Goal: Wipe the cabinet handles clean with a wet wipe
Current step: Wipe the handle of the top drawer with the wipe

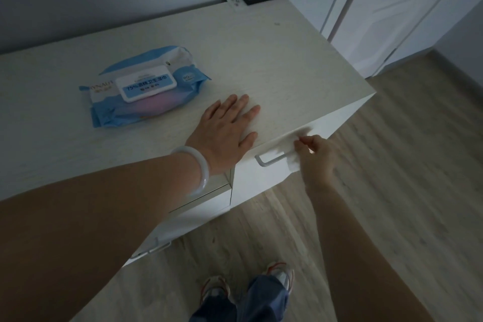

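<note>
At the pale wooden cabinet's [287, 60] front edge: right hand [316, 157] pinching soft, limp white wet wipe [291, 159], apparently wrapped over rigid silver bar handle [269, 159]. Left hand [224, 131] flat, empty, on top.

We rest our left hand [224, 131] flat, palm down, fingers spread and pointing far-right, arm reaching in from near-left. Our right hand [315, 155] pinches thumb and fingertips closed, wrist bent, forearm extending from near-right.
</note>
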Motion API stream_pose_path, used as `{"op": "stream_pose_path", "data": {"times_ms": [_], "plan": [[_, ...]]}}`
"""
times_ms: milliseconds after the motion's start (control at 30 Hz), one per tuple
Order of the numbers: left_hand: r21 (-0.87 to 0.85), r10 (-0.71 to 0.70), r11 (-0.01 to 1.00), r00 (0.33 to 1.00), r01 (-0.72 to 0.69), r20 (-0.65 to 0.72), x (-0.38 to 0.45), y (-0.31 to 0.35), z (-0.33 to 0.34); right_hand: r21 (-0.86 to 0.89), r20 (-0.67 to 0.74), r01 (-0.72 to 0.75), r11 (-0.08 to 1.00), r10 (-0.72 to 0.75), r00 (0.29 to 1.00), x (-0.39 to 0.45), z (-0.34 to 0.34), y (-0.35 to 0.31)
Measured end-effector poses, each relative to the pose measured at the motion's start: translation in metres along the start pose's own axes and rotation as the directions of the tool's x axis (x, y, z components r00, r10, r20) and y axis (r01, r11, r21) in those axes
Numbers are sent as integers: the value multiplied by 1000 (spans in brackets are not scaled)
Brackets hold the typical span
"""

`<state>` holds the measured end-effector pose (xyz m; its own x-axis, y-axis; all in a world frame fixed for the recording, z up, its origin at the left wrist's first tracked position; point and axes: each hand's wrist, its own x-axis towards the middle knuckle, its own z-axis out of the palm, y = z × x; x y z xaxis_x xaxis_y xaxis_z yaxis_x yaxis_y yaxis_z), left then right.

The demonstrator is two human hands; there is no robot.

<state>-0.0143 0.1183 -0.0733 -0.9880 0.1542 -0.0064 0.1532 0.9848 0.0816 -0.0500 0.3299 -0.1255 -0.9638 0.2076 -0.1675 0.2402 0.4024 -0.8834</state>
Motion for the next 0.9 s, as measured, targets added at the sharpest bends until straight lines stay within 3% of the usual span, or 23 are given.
{"op": "stream_pose_path", "data": {"times_ms": [200, 500, 633, 767, 900], "plan": [[4, 4, 1000, 999, -4, -32, -1, 0, 1, -69, -183, 24, 997, -36, 982, -25, 10, -2], [10, 0, 1000, 1000, 0, -25, -1, -1, 2, 175, -151, -93, 980, 120, 981, -10, 13, -6], [-4, 2, 1000, 1000, -2, -22, -1, 0, 1, 211, -32, -120, 970, 130, 991, -27, 19, -3], [-6, 5, 1000, 1000, -6, -30, -1, 0, 1, 290, -116, -153, 945, 193, 974, -12, 11, -8], [-5, 6, 1000, 999, -6, -34, 0, -1, 1, 237, -92, -85, 968, 110, 990, -33, 27, -7]]}}
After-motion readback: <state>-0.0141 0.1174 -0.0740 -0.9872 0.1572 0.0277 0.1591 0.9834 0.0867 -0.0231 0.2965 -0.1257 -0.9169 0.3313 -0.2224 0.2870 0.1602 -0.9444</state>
